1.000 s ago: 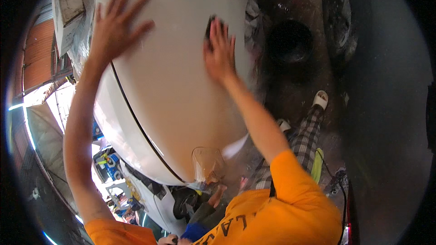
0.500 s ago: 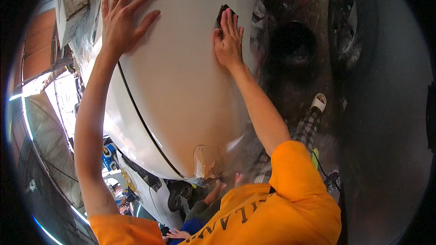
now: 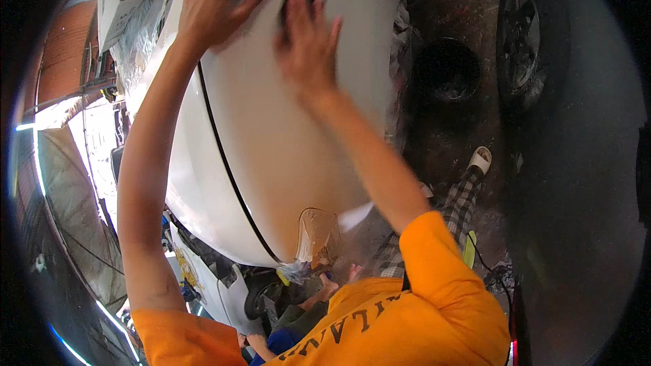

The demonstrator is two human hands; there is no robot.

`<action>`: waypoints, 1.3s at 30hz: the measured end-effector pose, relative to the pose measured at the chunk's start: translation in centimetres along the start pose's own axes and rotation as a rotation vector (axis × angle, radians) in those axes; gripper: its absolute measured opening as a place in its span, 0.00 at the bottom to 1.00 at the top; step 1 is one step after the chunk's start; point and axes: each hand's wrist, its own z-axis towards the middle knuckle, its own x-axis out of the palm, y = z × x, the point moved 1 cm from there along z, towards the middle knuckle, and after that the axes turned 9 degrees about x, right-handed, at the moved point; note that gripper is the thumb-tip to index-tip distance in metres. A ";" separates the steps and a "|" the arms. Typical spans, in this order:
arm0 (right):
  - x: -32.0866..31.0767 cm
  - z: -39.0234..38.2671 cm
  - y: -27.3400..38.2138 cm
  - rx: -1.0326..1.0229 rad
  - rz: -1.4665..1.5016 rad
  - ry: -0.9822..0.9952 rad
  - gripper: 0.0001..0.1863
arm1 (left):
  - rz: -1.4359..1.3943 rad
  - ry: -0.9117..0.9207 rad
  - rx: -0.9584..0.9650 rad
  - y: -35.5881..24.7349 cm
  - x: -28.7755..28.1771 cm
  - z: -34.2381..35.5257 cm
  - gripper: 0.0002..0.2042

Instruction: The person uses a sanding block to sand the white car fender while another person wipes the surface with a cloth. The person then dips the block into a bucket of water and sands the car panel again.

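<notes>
A white car body panel [image 3: 271,135] fills the middle of the view, its surface dull toward the near end. My left hand [image 3: 218,5] lies flat on it at the far left, fingers spread, holding nothing. Blurred by motion, my right hand [image 3: 308,51] presses a dark, thin pad [image 3: 290,1] against the panel. The pad's edge shows past the fingertips; the palm hides the remainder, so I cannot tell its exact kind. A dark seam [image 3: 224,156] curves along the panel left of my right hand.
A clear plastic-covered lamp area [image 3: 317,234] sits at the panel's near end. To the right are a black round tub [image 3: 447,69] on the floor and a dark car's wheel [image 3: 521,37]. Another person's arm [image 3: 324,293] shows below. Plastic sheeting [image 3: 139,47] hangs at the far left.
My right hand has slid left across the panel with the dark pad, closer to my left hand. The whole view has shifted slightly, and my left hand stays on the panel.
</notes>
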 end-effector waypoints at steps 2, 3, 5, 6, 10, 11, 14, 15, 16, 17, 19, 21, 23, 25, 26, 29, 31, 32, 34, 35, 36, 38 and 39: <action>-0.8 -10.6 3.7 -0.079 -0.006 0.153 0.36 | -0.012 0.031 -0.041 0.2 -0.2 -0.9 0.20; -2.2 -16.6 4.6 -0.081 -0.063 0.323 0.37 | -0.019 0.038 -0.058 0.5 -0.3 -1.2 0.19; -4.7 -25.8 5.7 -0.238 -0.039 0.434 0.46 | -0.008 0.034 -0.044 1.6 -0.4 -1.2 0.20; -4.9 -23.8 5.3 -0.253 -0.014 0.433 0.44 | -0.004 0.026 -0.048 1.7 -0.4 -1.2 0.20; -2.1 -4.1 3.3 -0.163 -0.020 0.157 0.40 | -0.050 -0.041 -0.027 1.6 0.1 -0.8 0.21; -2.4 1.3 3.8 -0.124 0.026 0.121 0.39 | -0.072 -0.067 -0.031 1.8 0.0 -0.5 0.22; -1.0 -2.5 5.1 -0.147 -0.101 0.194 0.36 | -0.124 -0.084 -0.030 1.9 0.6 -0.6 0.27; -1.0 -7.0 5.9 -0.202 -0.181 0.240 0.36 | -0.112 -0.070 -0.038 2.2 0.4 -0.7 0.27; -2.4 -13.7 6.7 -0.302 -0.181 0.363 0.36 | -0.103 -0.052 -0.046 2.3 0.4 -0.9 0.28; -2.2 -20.9 6.0 -0.397 -0.216 0.381 0.37 | -0.097 -0.028 -0.051 2.3 0.8 -1.0 0.28; -4.6 -23.3 6.6 -0.423 -0.115 0.428 0.39 | -0.103 -0.033 -0.048 2.6 0.6 -1.2 0.28; -4.9 -19.0 6.3 -0.385 -0.089 0.440 0.39 | -0.115 -0.039 -0.035 2.7 0.6 -1.3 0.28; -3.1 -5.2 6.3 -0.265 -0.070 0.303 0.39 | -0.153 -0.070 -0.032 2.2 0.3 -1.3 0.28; -2.4 -1.4 6.4 -0.196 -0.036 0.192 0.40 | -0.169 -0.093 -0.021 1.9 0.0 -0.7 0.28; -2.1 -2.8 7.0 -0.186 -0.039 0.226 0.40 | -0.175 -0.088 -0.019 1.8 0.1 -0.8 0.28; -3.2 -18.5 6.6 -0.403 -0.329 0.436 0.40 | -0.140 -0.070 -0.027 2.2 0.6 -1.3 0.27; -4.2 -22.4 5.7 -0.488 -0.235 0.454 0.39 | -0.135 -0.062 -0.022 2.1 0.3 -0.6 0.27; -4.4 -21.9 5.4 -0.508 -0.202 0.465 0.39 | -0.120 -0.068 -0.029 2.5 0.0 -0.6 0.27; -4.8 -17.4 5.4 -0.447 -0.156 0.495 0.38 | -0.141 -0.073 -0.024 2.1 1.0 -1.1 0.27; -3.9 -10.7 6.1 -0.394 -0.112 0.502 0.37 | -0.145 -0.072 -0.029 2.2 0.9 -1.5 0.27; -3.4 -4.5 6.5 -0.320 -0.072 0.389 0.37 | -0.146 -0.085 -0.028 2.2 0.6 -1.1 0.27; -3.4 -2.0 7.0 -0.234 -0.066 0.294 0.37 | -0.157 -0.097 -0.025 2.2 0.6 -0.9 0.27; -3.1 -3.9 7.7 -0.222 -0.095 0.314 0.37 | -0.162 -0.094 -0.025 2.4 0.8 -1.3 0.27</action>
